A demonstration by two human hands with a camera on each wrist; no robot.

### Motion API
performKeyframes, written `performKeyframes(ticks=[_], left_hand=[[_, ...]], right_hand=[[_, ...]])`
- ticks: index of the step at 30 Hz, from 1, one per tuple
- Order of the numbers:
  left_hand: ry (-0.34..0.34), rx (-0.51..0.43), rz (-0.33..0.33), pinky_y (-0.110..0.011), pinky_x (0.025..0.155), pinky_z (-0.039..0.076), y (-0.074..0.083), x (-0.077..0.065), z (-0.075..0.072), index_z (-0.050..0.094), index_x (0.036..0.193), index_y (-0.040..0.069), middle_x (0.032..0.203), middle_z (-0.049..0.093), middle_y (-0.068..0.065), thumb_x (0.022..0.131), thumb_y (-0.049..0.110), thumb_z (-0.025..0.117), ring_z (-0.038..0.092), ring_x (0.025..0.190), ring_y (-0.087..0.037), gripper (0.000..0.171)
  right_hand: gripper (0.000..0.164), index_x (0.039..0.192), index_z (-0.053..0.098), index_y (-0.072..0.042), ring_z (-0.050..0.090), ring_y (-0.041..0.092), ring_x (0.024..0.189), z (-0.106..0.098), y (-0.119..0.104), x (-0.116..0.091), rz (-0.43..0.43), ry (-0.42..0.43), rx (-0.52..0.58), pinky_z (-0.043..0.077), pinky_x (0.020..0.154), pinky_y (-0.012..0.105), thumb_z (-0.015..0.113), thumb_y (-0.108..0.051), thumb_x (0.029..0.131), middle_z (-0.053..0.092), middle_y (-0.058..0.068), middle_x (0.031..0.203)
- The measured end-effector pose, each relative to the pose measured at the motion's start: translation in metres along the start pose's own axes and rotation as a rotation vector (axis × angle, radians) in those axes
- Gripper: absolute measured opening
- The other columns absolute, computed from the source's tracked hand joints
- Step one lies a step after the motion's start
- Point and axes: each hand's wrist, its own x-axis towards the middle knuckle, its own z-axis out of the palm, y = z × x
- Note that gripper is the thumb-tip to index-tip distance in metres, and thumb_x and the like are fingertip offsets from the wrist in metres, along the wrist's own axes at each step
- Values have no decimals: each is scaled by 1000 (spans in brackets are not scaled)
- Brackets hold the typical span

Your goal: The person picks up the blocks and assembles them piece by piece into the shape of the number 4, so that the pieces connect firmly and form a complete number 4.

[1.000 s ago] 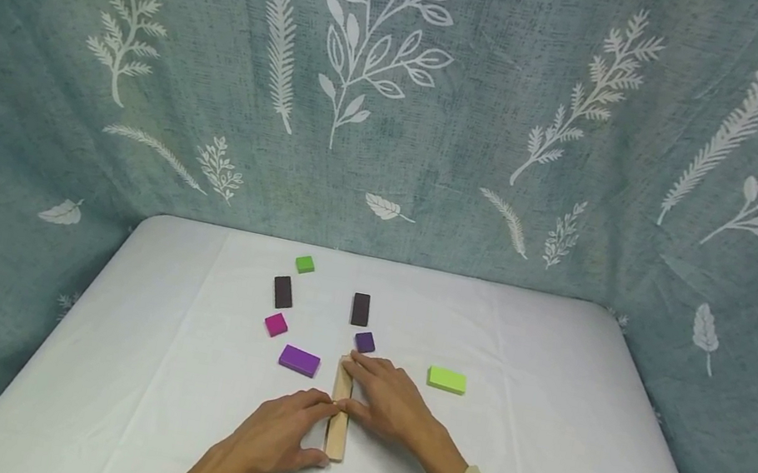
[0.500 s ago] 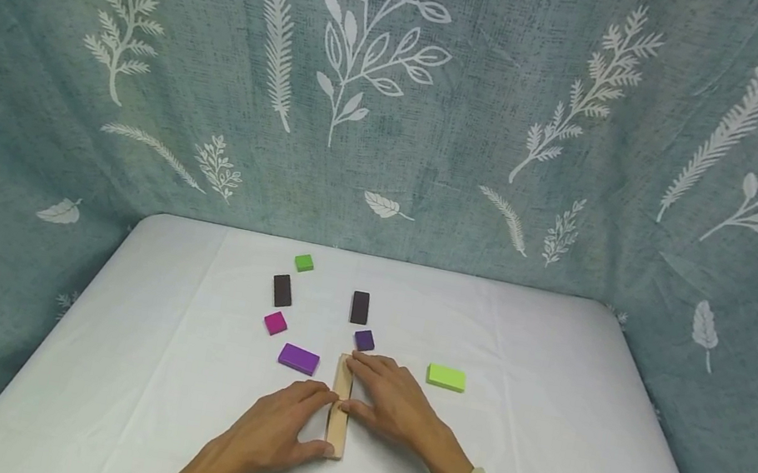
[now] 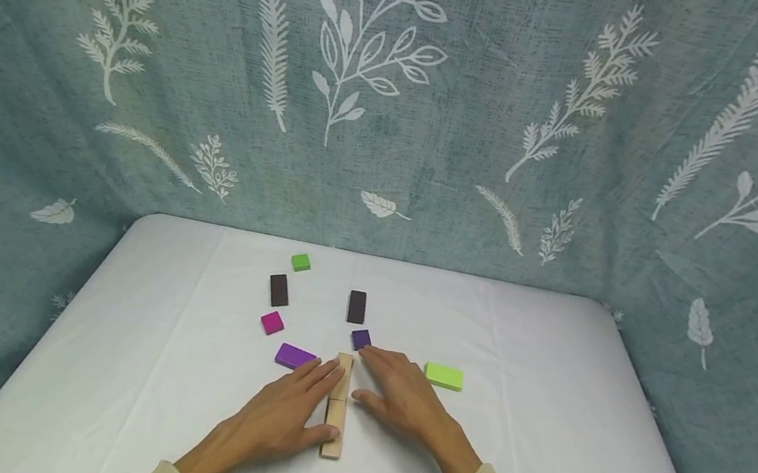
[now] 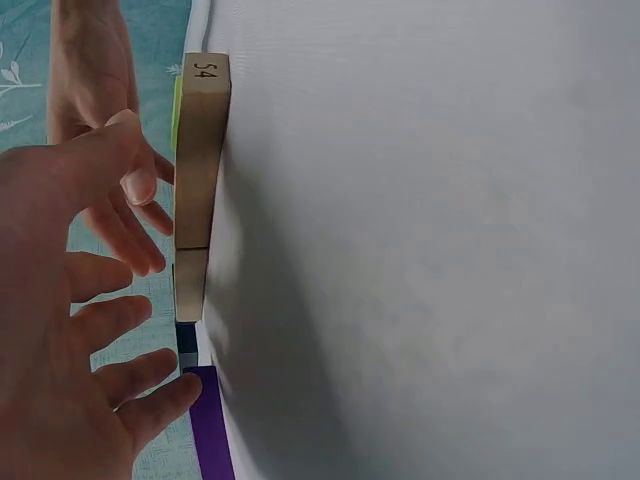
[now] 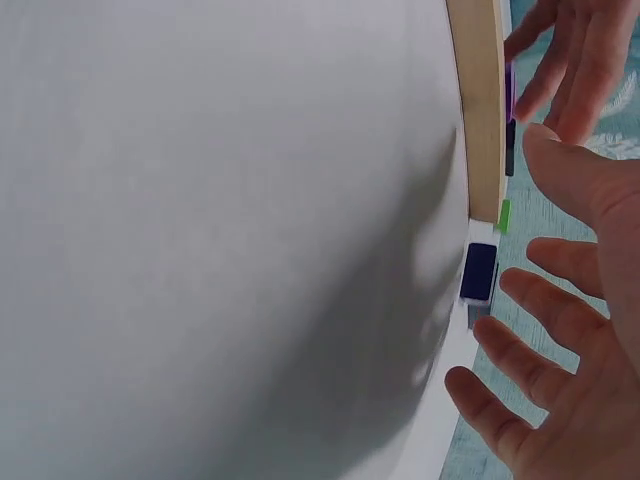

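Two plain wooden blocks lie end to end in one line on the white table, the far block (image 3: 341, 386) touching the near block (image 3: 336, 415). Dark marks show on the near block's end (image 4: 206, 70) in the left wrist view. My left hand (image 3: 270, 420) hovers along their left side, fingers extended and thumb by the near block; whether it touches is unclear. To the right, my right hand (image 3: 407, 398) has come off the blocks, fingers spread and holding nothing. A purple block (image 3: 291, 355) lies partly behind my left fingertips. Beyond my right fingertips sits a dark violet block (image 3: 360, 339).
A lime block (image 3: 443, 376) lies right of my right hand. Farther back are two dark brown blocks, one at left (image 3: 279, 290) and one at centre (image 3: 356, 307), plus a magenta block (image 3: 272, 323) and a green block (image 3: 301, 262). A patterned curtain (image 3: 402, 105) hangs behind the table.
My right hand has let go of the wooden blocks and moved slightly right. My left fingers have straightened and slid forward along the blocks. The blocks stay in line.
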Motion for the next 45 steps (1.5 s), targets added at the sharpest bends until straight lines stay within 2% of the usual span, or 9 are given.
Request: performKeyframes(ticks=[8, 16, 30, 39, 45], left_hand=[[-5, 47, -3, -48, 116, 35, -2, 3, 2, 37, 156, 3, 161, 35, -12, 98, 51, 60, 32, 147, -35, 78], [-24, 47, -26, -49, 115, 35, -3, 2, 6, 40, 154, 3, 160, 38, -11, 99, 48, 60, 33, 147, -34, 74], [1, 87, -3, -51, 112, 38, -3, 2, 5, 49, 149, 4, 156, 43, -11, 99, 45, 62, 37, 144, -36, 66], [-23, 111, -19, -50, 112, 39, 0, 7, 8, 49, 150, 6, 158, 42, -9, 99, 47, 60, 37, 145, -33, 66], [-43, 139, -39, -48, 113, 39, -1, 8, 9, 48, 151, 9, 158, 41, -7, 99, 50, 59, 36, 146, -31, 67]], right_hand=[[64, 148, 50, -7, 50, 31, 135, -5, 8, 7, 41, 25, 36, 40, 111, 50, 71, -37, 95, 53, 11, 148], [60, 146, 53, -8, 52, 34, 132, -7, 17, 15, 88, 46, 65, 42, 108, 54, 70, -36, 96, 56, 12, 145], [52, 142, 59, -9, 56, 33, 128, -10, 28, 32, 91, 37, 70, 43, 107, 51, 70, -33, 97, 61, 11, 140], [46, 137, 64, -12, 60, 29, 123, -7, 40, 41, 120, 49, 80, 47, 104, 47, 73, -30, 95, 65, 6, 135], [46, 137, 64, -11, 59, 30, 124, -6, 41, 48, 99, 36, 92, 47, 105, 46, 72, -30, 95, 65, 7, 135]])
